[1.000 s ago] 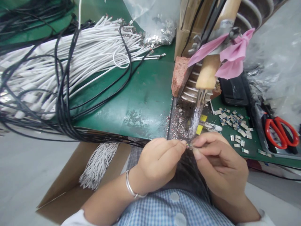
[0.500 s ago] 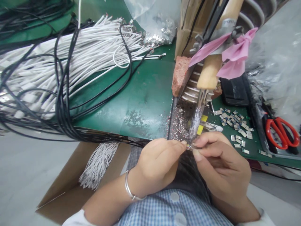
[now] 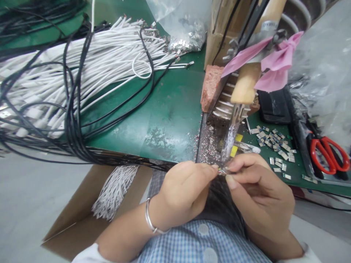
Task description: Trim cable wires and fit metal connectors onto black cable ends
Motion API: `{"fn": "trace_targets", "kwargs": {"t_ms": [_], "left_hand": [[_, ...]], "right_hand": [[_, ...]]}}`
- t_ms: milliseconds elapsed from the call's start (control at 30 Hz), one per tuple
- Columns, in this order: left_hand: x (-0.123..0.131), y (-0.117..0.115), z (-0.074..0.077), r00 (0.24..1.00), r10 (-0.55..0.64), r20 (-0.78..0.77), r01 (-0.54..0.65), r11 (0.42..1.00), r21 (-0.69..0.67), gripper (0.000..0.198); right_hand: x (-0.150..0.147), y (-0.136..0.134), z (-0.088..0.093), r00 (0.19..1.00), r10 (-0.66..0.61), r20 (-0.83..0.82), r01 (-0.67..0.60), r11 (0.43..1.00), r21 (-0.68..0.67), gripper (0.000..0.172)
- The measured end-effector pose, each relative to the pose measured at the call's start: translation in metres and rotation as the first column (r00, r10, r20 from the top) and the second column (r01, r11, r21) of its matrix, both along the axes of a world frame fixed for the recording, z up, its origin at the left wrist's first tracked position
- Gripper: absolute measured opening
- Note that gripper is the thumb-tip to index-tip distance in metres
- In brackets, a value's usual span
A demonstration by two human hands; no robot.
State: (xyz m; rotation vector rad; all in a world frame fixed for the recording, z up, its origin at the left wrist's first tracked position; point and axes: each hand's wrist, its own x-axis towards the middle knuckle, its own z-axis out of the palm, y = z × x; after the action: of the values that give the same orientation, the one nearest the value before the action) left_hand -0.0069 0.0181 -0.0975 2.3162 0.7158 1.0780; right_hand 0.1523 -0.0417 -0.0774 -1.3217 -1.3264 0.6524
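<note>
My left hand (image 3: 186, 190), with a silver bangle on its wrist, pinches the end of a cable whose thin coloured wires (image 3: 220, 170) stick out past the fingertips. Facing it, my right hand (image 3: 257, 190) is closed in a pinch on a tiny metallic piece (image 3: 224, 171) at those wires. The two sets of fingertips almost meet. Just above them is the tip of a soldering iron (image 3: 229, 142) with a wooden handle and a pink ribbon (image 3: 276, 65). Most of the cable is hidden by my left hand.
White cables (image 3: 109, 58) and looped black cables (image 3: 74, 109) cover the left of the green table (image 3: 175, 109). Small connector boards (image 3: 274, 140) and red-handled scissors (image 3: 329, 155) are at the right. A brick (image 3: 210, 87) stands beside the iron. A cardboard box (image 3: 74, 212) holds more white cables.
My right hand has shifted very slightly to the right. My left hand has stayed almost still, and both pinches are kept.
</note>
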Motion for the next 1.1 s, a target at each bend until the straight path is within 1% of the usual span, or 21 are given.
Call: {"fn": "trace_targets", "kwargs": {"t_ms": [300, 567, 800, 967, 1100], "left_hand": [[-0.0004, -0.0008, 0.0005, 0.999, 0.027, -0.032, -0.026, 1.0, 0.007, 0.024], [-0.0035, -0.0005, -0.0016, 0.998, 0.012, -0.07, -0.009, 0.999, 0.042, 0.026], [-0.0023, -0.0012, -0.0047, 0.998, 0.009, -0.055, -0.005, 0.998, 0.068, 0.026], [-0.0018, -0.0001, -0.0015, 0.999, -0.003, -0.05, 0.006, 0.998, 0.066, 0.025], [-0.0023, 0.0009, 0.0013, 0.998, 0.013, -0.059, -0.009, 0.997, 0.072, 0.024]], "right_hand": [[-0.0036, -0.0021, 0.0014, 0.998, -0.064, 0.011, 0.065, 0.997, -0.037, 0.022], [-0.0001, -0.0004, -0.0032, 1.0, 0.013, 0.029, -0.013, 1.0, -0.009, 0.022], [0.0003, 0.0008, -0.0049, 1.0, -0.005, -0.01, 0.005, 1.0, -0.005, 0.022], [0.0001, 0.001, -0.0027, 1.0, -0.007, -0.02, 0.006, 1.0, -0.003, 0.023], [0.0004, 0.0012, -0.0011, 1.0, -0.007, -0.02, 0.007, 1.0, -0.011, 0.023]]}}
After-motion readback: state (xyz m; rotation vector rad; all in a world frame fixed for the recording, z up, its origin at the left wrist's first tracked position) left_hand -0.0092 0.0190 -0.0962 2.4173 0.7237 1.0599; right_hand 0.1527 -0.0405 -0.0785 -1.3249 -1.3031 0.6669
